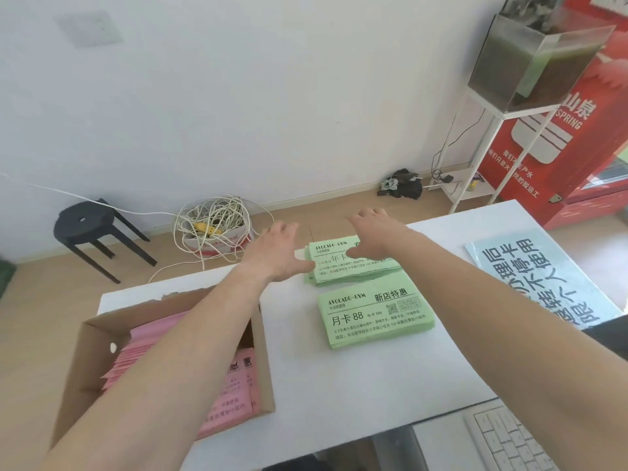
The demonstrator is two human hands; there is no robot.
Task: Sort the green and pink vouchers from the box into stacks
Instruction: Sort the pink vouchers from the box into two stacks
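Note:
Two stacks of green vouchers lie on the white table [356, 385]. The far green stack [339, 270] sits near the table's back edge, a little untidy. The near green stack [375, 316] lies flat just in front of it. My left hand [277, 251] hovers at the far stack's left end with fingers straight. My right hand [373, 236] is spread over the far stack's top right, thumb pointing left. Neither hand holds anything. An open cardboard box [263, 351] on the left holds pink vouchers [149, 345], partly hidden by my left forearm.
A light blue printed sheet [543, 277] lies at the table's right. A white keyboard [506, 440] shows at the bottom right. On the floor behind are a black stool [86, 222], a box of tangled white cable [214, 222] and a red vending machine [577, 130].

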